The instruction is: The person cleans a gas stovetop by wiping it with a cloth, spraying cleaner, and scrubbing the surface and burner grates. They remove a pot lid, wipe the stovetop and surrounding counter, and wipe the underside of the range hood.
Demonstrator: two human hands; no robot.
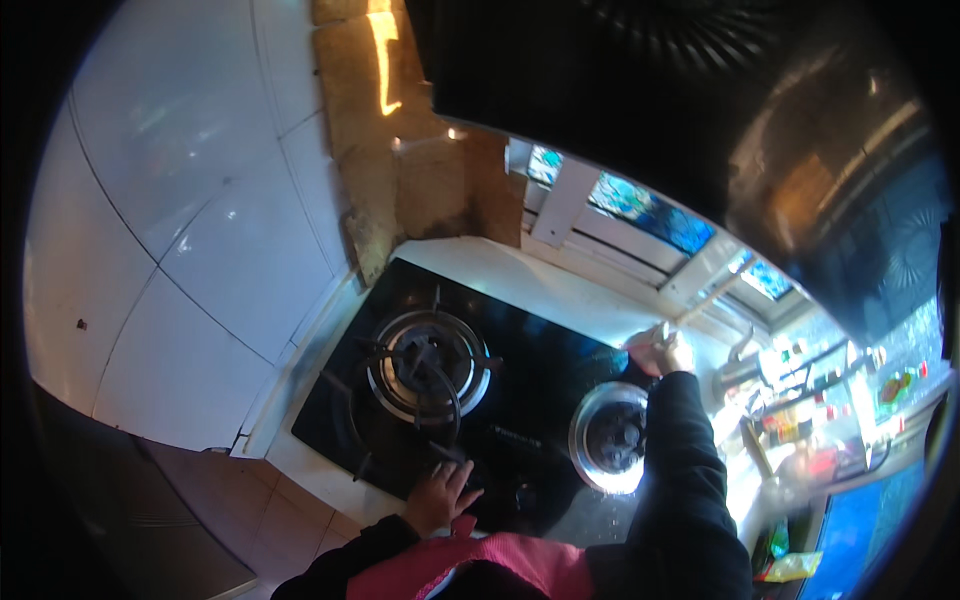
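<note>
A black glass gas hob with two burners lies before me. My left hand rests at its front edge, fingers spread, near the iron pan support that sits askew around the left burner. My right hand reaches to the hob's far right corner, its fingers closed around something pale, perhaps a cloth, too blurred to name. The right burner shows its round metal drip ring and has no pan support on it; my sleeve covers part of its right side.
A dark range hood hangs over the back. White tiles rise at the left, brown board in the corner. Right of my arm stand a metal kettle or pot, a rack and several bottles.
</note>
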